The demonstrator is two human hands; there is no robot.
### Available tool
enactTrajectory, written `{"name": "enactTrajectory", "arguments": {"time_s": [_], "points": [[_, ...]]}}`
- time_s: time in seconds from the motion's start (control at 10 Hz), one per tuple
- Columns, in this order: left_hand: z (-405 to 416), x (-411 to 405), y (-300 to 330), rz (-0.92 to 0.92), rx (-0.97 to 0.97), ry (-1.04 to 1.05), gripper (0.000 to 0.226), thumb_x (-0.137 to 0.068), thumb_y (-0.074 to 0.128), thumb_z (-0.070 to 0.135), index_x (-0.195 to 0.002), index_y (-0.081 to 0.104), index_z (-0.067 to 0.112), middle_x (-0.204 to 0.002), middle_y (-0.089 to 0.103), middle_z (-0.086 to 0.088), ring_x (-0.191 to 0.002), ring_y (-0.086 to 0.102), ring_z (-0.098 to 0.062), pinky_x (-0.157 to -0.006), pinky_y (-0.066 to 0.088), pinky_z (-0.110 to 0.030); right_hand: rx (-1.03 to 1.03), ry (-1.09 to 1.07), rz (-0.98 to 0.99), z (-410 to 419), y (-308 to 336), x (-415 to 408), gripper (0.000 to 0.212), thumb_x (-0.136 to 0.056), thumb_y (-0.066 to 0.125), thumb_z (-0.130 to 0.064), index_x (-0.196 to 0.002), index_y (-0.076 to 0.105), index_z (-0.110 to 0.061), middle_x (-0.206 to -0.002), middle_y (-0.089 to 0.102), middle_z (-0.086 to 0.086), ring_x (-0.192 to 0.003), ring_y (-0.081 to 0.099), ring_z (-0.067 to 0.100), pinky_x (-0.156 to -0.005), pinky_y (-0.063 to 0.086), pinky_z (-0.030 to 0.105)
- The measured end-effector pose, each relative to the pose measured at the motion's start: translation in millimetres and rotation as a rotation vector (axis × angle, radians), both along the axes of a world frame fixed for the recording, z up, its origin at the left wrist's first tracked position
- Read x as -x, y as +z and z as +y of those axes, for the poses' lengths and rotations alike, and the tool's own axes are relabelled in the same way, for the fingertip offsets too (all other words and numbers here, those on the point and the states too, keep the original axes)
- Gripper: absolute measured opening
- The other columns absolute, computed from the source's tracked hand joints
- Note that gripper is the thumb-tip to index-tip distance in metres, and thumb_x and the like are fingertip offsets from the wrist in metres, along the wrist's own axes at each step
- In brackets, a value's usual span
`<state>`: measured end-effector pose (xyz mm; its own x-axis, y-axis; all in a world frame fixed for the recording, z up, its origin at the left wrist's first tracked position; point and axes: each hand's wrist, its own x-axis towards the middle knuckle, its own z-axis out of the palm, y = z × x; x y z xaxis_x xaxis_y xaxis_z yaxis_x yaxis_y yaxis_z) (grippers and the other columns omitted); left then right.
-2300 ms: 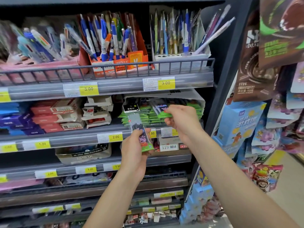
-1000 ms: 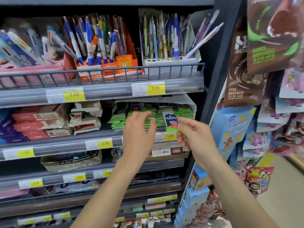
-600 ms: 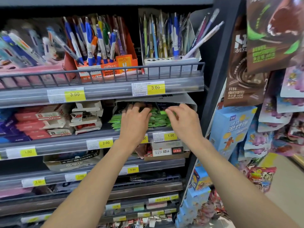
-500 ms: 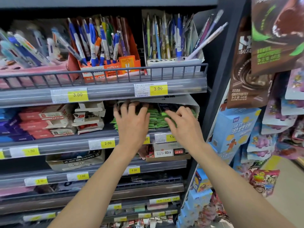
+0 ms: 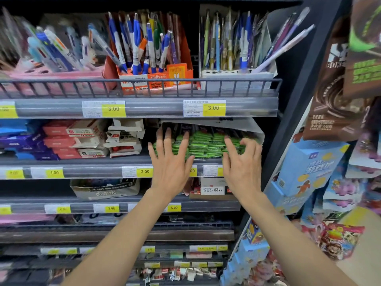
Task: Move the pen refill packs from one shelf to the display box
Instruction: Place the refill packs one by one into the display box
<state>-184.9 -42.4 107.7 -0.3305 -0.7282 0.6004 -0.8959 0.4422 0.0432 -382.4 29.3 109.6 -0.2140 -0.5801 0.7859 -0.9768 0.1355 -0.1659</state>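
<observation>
Green-edged pen refill packs (image 5: pixel 206 144) lie stacked in a white display box (image 5: pixel 253 131) on the second shelf, under the 3.00 price rail. My left hand (image 5: pixel 170 159) has its fingers spread straight and rests on the left end of the stack. My right hand (image 5: pixel 242 162) is at the right end, its fingers bent and touching the packs. Neither hand lifts a pack. The backs of the packs are hidden under the box lid.
Pens stand in pink, orange (image 5: pixel 156 77) and white holders on the top shelf behind a wire rail. Red and white boxes (image 5: pixel 82 141) sit left of the display box. A lower box labelled 1120 (image 5: pixel 212 189) sits below. Snack bags (image 5: pixel 334 112) hang at right.
About two seconds ago each hand held a refill pack; the packs went into the box. Over the last second both hands moved onto the stack, and my left fingers have spread wider.
</observation>
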Motion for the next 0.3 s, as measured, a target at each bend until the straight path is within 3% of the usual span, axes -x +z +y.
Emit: {"name": "enactTrajectory", "arguments": {"time_s": [0.3], "points": [[5, 2, 10, -0.066, -0.045, 0.028, 0.068, -0.105, 0.043, 0.056, -0.164, 0.028, 0.026, -0.168, 0.025, -0.028, -0.156, 0.02, -0.049, -0.117, 0.017, -0.079, -0.105, 0.084, -0.028, 9, 5, -1, 0.053, -0.092, 0.061, -0.015, -0.144, 0.051, -0.01, -0.121, 0.05, 0.024, -0.112, 0.047, 0.041, -0.093, 0.044, 0.051]]}}
